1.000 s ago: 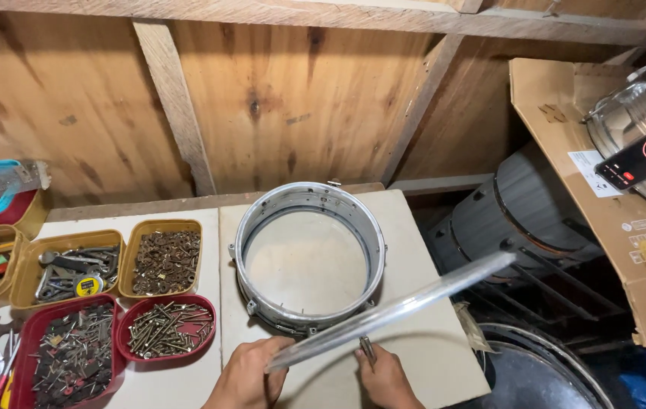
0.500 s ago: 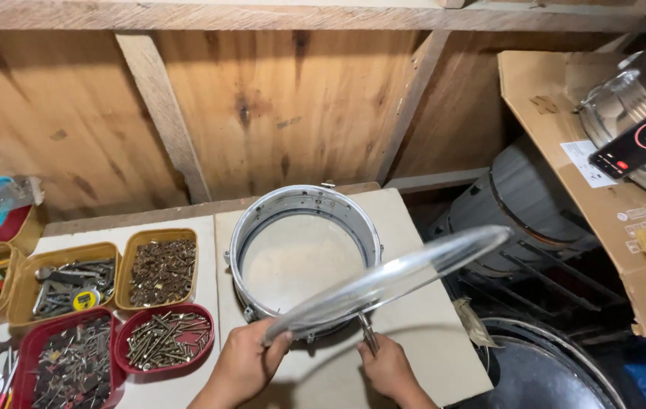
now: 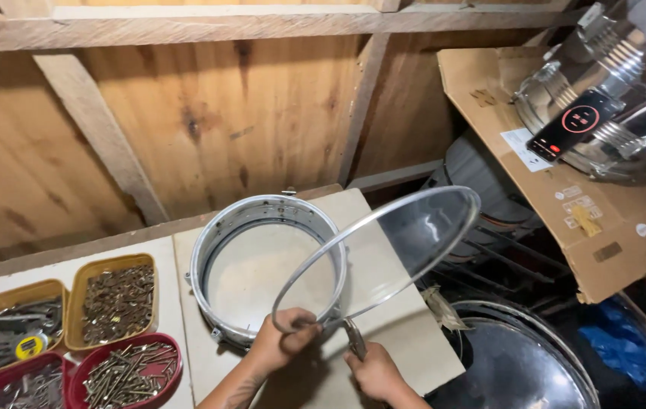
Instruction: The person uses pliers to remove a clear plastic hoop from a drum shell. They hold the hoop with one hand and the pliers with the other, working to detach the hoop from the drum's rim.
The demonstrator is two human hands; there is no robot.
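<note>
Clear drum head (image 3: 395, 254): round, see-through film in a thin silvery hoop, lifted off the counter (image 3: 383, 352) and tilted, low edge near the viewer, high edge up to the right. Small dark metal tool (image 3: 354, 338), likely a tuning key, upright just under the low edge. Metal snare drum shell (image 3: 262, 269): silvery, open at the top, flat on the counter, partly behind the tilted head.

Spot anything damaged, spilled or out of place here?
Nothing stands out. The left hand holds the clear drum head tilted above the metal drum shell; the right hand grips a small tool. Screws stay inside their trays.
</note>
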